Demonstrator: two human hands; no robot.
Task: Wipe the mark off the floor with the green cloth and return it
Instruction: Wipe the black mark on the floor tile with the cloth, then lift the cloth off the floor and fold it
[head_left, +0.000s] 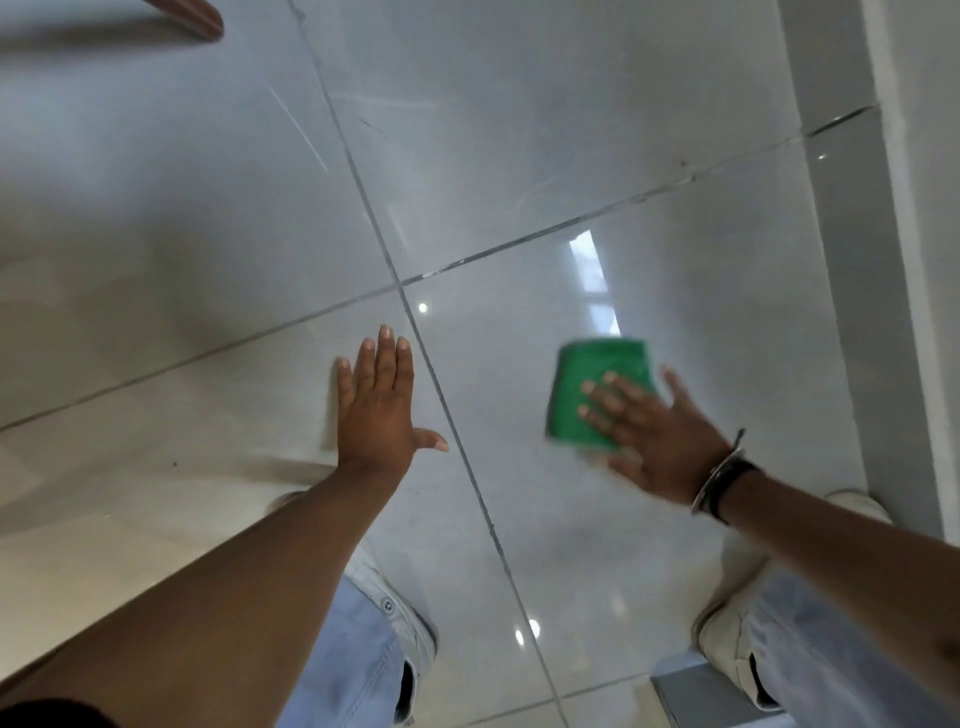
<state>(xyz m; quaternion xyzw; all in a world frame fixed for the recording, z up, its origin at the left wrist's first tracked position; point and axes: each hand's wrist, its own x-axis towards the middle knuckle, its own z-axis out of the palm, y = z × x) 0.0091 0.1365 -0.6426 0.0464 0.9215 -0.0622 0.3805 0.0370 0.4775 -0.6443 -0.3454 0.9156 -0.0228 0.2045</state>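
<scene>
A folded green cloth (592, 384) lies flat on the glossy grey tiled floor (545, 156), right of a grout line. My right hand (660, 441) rests on the cloth's near half with fingers spread, pressing it down; the hand and cloth are motion-blurred. My left hand (379, 405) is planted flat on the floor to the left of the grout line, fingers together, thumb out, holding nothing. I cannot make out a distinct mark on the tile around the cloth.
My two feet in pale shoes (727, 639) and light jeans (358, 665) are at the bottom. A white wall or skirting (904, 260) runs along the right. A brown wooden piece (197, 15) pokes in at the top left. Faint scratches (296, 124) cross the far tile.
</scene>
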